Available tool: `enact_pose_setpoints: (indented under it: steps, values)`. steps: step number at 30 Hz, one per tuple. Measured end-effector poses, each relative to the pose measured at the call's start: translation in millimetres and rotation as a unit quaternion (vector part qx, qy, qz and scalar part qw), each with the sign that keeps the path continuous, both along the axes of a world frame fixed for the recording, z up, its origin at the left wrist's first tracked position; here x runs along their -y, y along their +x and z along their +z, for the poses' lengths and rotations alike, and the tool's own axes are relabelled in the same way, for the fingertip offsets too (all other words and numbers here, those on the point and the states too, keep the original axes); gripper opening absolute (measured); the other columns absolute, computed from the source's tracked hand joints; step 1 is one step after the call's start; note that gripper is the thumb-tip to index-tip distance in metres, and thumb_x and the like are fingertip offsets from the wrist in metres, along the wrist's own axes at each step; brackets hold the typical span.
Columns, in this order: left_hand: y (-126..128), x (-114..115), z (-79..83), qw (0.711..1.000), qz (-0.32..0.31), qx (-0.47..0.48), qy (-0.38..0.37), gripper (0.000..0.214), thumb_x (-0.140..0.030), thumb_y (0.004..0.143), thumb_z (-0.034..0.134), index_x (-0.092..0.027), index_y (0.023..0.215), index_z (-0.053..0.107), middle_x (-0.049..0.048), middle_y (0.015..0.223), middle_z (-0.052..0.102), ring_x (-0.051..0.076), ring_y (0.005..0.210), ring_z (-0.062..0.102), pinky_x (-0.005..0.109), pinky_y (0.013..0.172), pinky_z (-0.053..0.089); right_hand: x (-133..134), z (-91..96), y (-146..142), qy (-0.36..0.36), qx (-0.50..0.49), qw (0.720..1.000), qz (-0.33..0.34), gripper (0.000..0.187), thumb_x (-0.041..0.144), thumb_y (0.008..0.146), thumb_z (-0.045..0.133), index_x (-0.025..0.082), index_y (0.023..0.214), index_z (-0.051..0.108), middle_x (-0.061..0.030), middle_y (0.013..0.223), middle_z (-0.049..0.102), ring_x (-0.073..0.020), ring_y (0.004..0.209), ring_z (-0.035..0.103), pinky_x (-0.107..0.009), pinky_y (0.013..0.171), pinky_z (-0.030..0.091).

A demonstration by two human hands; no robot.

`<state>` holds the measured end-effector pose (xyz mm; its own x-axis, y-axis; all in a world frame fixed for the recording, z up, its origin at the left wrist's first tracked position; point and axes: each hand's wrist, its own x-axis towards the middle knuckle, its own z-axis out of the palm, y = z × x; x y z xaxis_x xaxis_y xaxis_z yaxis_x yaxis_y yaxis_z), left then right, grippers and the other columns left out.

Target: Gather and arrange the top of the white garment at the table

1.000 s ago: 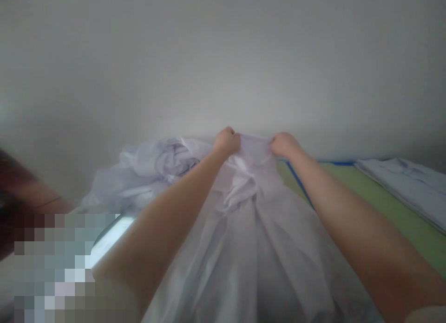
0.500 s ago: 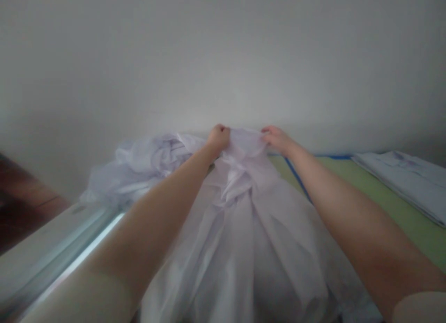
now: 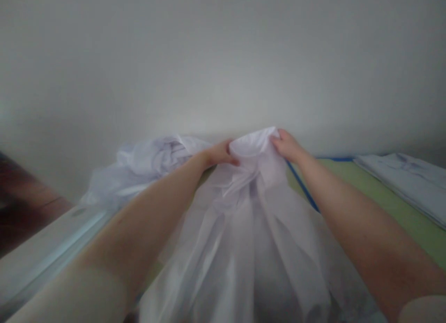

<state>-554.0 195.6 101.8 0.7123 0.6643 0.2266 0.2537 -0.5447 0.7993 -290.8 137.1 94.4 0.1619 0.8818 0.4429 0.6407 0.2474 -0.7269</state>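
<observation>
Fingers (image 3: 232, 161) of left hand (image 3: 218, 154) and right hand (image 3: 287, 146) curl closed, pinching the white cloth (image 3: 251, 211) at its top.

Laundry-type workroom: cloth (image 3: 244, 239) on a green table (image 3: 369, 193), heap (image 3: 146, 165) at 10 o'clock, folded stack (image 3: 411, 184) at 3 o'clock.

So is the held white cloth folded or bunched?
Bunched: left hand and right hand pinch the white cloth at a gathered edge; loose pleats below.
</observation>
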Motion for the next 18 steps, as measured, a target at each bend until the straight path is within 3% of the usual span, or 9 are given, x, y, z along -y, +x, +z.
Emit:
enact_pose_setpoints:
  steps: [2,4,7,9,11,15,18]
  values:
    - [-2,-5,-4.0,1.000,-0.022,0.004,0.013,0.071,-0.026,0.050,0.082,-0.017,0.117,0.061,0.0117,0.109,0.069,0.023,0.103,0.063,0.034,0.087,0.050,-1,-0.6,0,0.016,0.033,0.998,-0.051,0.029,0.036,0.091,0.048,0.017,0.109,0.060,-0.0092,0.108,0.066,-0.0189,0.095,0.059,-0.027,0.085,0.045]
    - [-3,-14,-3.5,0.999,-0.001,0.018,0.032,0.063,-0.028,0.062,0.075,-0.018,0.121,0.058,0.0108,0.109,0.068,0.021,0.100,0.064,0.033,0.085,0.051,-3,-1.7,-1,0.020,0.065,0.993,-0.097,0.029,0.037,0.092,0.046,0.017,0.108,0.059,-0.0110,0.107,0.065,-0.0211,0.098,0.058,-0.029,0.089,0.043]
    - [-2,-27,4.4,0.985,0.131,-0.012,0.109,0.053,-0.032,0.074,0.066,-0.020,0.124,0.055,0.0098,0.104,0.068,0.020,0.091,0.064,0.032,0.079,0.051,-6,-6.4,-5,0.018,0.102,0.982,-0.155,0.032,0.041,0.093,0.045,0.017,0.109,0.057,-0.0141,0.107,0.064,-0.0250,0.100,0.058,-0.033,0.090,0.043]
    - [1,-32,9.5,0.953,0.228,-0.059,0.188,0.049,-0.032,0.075,0.064,-0.019,0.121,0.056,0.0108,0.105,0.066,0.022,0.091,0.062,0.033,0.080,0.050,-10,-11.1,-10,0.004,0.116,0.978,-0.175,0.036,0.043,0.092,0.046,0.016,0.115,0.054,-0.0160,0.109,0.063,-0.0271,0.102,0.058,-0.036,0.090,0.043]
    - [5,-33,10.7,0.922,0.275,-0.116,0.247,0.048,-0.029,0.075,0.063,-0.018,0.121,0.056,0.0141,0.113,0.061,0.024,0.098,0.060,0.034,0.085,0.048,-14,-15.5,-15,-0.025,0.125,0.976,-0.176,0.043,0.043,0.091,0.047,0.015,0.123,0.050,-0.0183,0.114,0.060,-0.0278,0.106,0.057,-0.037,0.092,0.043]
    - [12,-17,6.8,0.886,0.275,-0.203,0.315,0.053,-0.021,0.073,0.060,-0.017,0.126,0.053,0.0170,0.128,0.050,0.027,0.116,0.051,0.035,0.099,0.040,-12,-17.2,-26,-0.066,0.177,0.966,-0.178,0.062,0.050,0.086,0.053,0.011,0.133,0.045,-0.0240,0.128,0.051,-0.0317,0.119,0.050,-0.042,0.098,0.040]
    - [13,9,11.9,0.882,0.268,-0.208,0.327,0.048,-0.029,0.074,0.062,-0.018,0.121,0.056,0.0149,0.121,0.056,0.026,0.111,0.053,0.034,0.095,0.041,5,-10.7,-33,-0.096,0.262,0.949,-0.149,0.063,0.054,0.082,0.057,0.012,0.128,0.054,-0.0241,0.126,0.054,-0.0346,0.117,0.053,-0.044,0.096,0.042]
